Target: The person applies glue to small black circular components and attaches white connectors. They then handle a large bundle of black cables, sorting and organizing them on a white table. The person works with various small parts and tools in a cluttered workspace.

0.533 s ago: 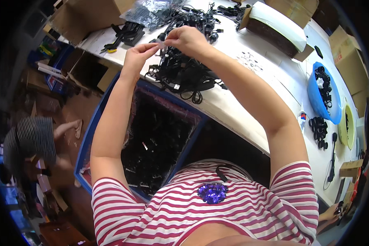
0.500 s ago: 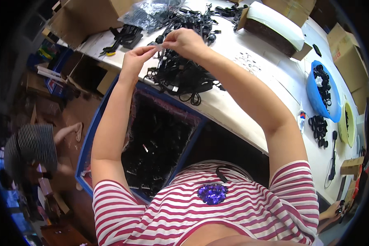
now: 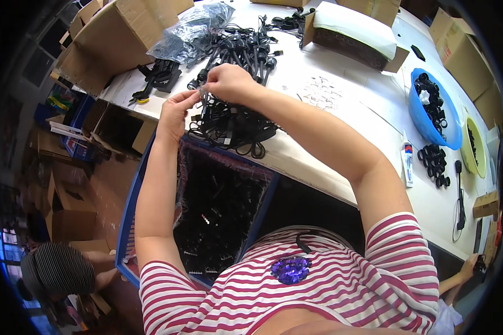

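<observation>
Fingertip to fingertip, my left hand (image 3: pixel 175 115) and my right hand (image 3: pixel 227 84) meet above the table's near edge. Both are closed in a pinch around something small, too hidden by the fingers to name. Directly under and beyond them lies a heap of black cables (image 3: pixel 232 125) with plugs, partly covered by my right hand and wrist. Black cylindrical cable heads (image 3: pixel 251 53) stick out at the far side of the heap.
A blue crate (image 3: pixel 129 215) with dark contents stands below the table's edge. Small ring-like pieces (image 3: pixel 321 92) lie right of the cables. Farther right are a blue basin (image 3: pixel 457 125) of black parts, a tube (image 3: pixel 408 162) and a yellow basin (image 3: pixel 478 167). Another person (image 3: pixel 58 268) bends at the left.
The view has shifted, so the table sits a little differently. My hands stay together in the same pinch, now slightly lower and further left in the picture. The person at left has bent lower.
</observation>
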